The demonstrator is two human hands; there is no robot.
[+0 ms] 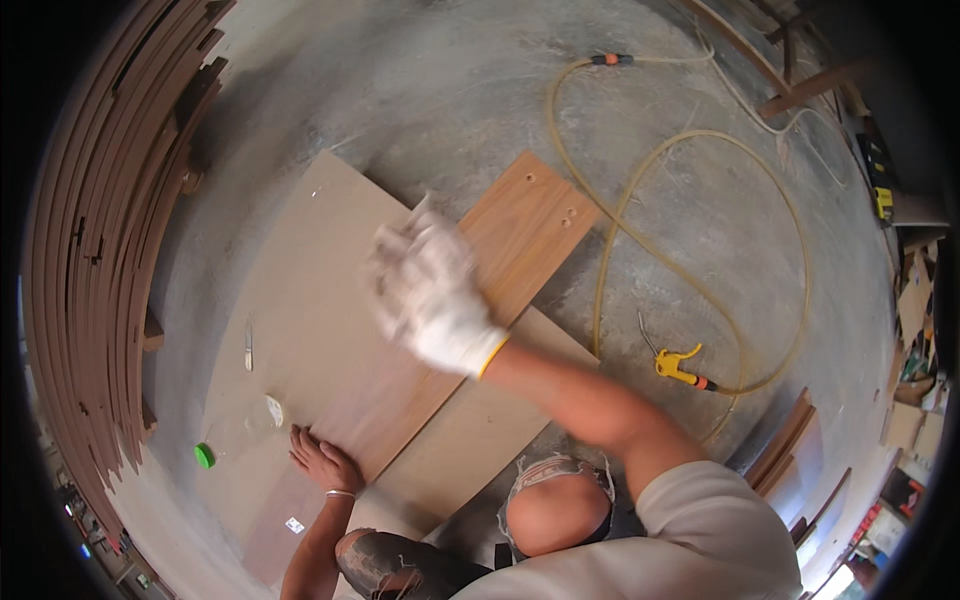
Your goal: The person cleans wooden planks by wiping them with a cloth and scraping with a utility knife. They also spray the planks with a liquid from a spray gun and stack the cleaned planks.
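Observation:
A long wooden plank (532,235) with small round holes near its far end lies slantwise across flat brown panels. My bare left hand (325,463) rests on the plank's near part, fingers stretched out and palm down. Over the plank's middle is my right hand (430,290), in a white glove with a yellow cuff. Motion smears its fingers, so I cannot make out whether they hold anything. Left of the plank, a large panel (300,260) carries a small slim-bladed tool (249,348) and a whitish round piece (274,410). A green round lid (204,455) lies further left.
Stacked brown boards (100,250) line the left side. On the concrete floor to the right, a yellow air blow gun (678,367) joins a looping hose (800,250). Another panel (490,410) shows beside the plank, near my knees. More boards (785,440) lean at the lower right.

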